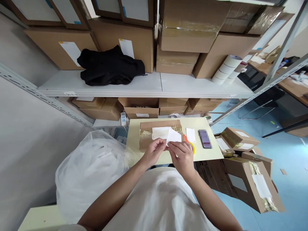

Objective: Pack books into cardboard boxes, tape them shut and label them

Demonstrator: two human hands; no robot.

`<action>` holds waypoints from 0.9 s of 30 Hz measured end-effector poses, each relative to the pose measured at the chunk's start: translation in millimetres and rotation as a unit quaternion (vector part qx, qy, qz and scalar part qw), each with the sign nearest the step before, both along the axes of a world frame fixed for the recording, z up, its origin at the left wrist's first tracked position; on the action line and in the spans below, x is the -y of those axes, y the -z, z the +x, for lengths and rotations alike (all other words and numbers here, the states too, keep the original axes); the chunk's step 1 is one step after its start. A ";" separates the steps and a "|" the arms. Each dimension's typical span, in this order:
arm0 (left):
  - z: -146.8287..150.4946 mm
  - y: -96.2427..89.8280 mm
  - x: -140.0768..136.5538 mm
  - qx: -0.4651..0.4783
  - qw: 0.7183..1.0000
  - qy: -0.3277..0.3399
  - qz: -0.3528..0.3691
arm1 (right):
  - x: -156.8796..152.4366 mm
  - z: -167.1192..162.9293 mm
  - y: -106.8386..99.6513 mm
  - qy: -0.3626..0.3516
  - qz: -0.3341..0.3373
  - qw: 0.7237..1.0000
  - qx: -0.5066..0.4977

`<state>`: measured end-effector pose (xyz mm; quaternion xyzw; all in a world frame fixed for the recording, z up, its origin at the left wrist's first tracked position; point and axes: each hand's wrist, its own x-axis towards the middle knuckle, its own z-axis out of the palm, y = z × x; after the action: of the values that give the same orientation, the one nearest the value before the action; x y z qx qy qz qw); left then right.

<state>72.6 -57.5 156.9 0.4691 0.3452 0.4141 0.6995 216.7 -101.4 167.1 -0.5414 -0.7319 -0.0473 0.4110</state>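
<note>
Between my two hands is a small white label sheet [174,136], pinched at its near corner and tilted above the table. My left hand [154,150] closes thumb and finger on its left corner. My right hand [182,156] has its fingers folded over the lower edge. Behind the sheet a flat cardboard box [145,141] lies on the pale yellow table [134,125], with a white label [159,132] on its top. An orange and yellow tape dispenser [192,147] is partly hidden by my right hand. Right of it lie another white label [191,135] and a phone [205,139].
A clear plastic bag [89,170] full of white material bulges left of the table. Taped cartons [255,183] are piled on the floor at right. Ahead, a metal shelf [149,89] bears boxes, a black garment [110,67] and rolls of labels [226,69].
</note>
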 end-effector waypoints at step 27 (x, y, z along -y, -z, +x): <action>-11.6 12.7 26.9 -0.177 0.950 -0.057 0.250 | 10.8 -3.1 -4.8 -0.109 -0.203 0.955 -0.188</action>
<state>60.9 -84.4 144.1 0.6741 0.3752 0.4370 0.4625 213.5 -112.2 171.8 -0.5292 -0.6904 0.2500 0.4251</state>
